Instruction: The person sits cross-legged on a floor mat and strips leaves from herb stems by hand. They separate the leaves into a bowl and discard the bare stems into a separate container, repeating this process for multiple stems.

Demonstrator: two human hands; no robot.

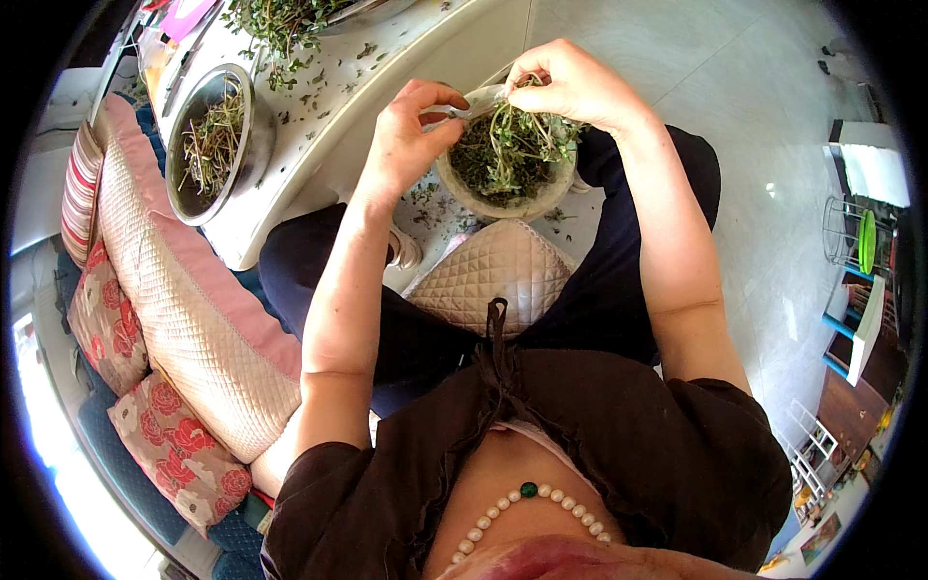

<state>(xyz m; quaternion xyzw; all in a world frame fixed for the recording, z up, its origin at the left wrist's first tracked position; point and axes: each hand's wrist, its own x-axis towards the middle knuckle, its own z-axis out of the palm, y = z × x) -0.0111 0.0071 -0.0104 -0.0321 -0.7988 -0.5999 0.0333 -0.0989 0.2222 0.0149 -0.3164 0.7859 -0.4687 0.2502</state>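
Note:
Leafy green stems [500, 145] hang from the fingers of my right hand [562, 87], over a round pale bin [507, 210] on the floor between my knees. Dark green plant scraps [471, 156] lie inside that bin. My left hand [417, 130] is at the bin's left rim, its thumb and index finger near a translucent plastic film [484, 103] that runs along the rim towards my right hand. Whether the left fingers pinch the film or a plant bit is too small to tell.
On the white table [304, 138] at the left stand a metal bowl [250, 130] of stripped stems and, farther back, a heap of leafy plants [279, 36]. Leaf bits litter table and floor. A quilted seat corner [500, 275] lies between my legs; a sofa [196, 290] is at left.

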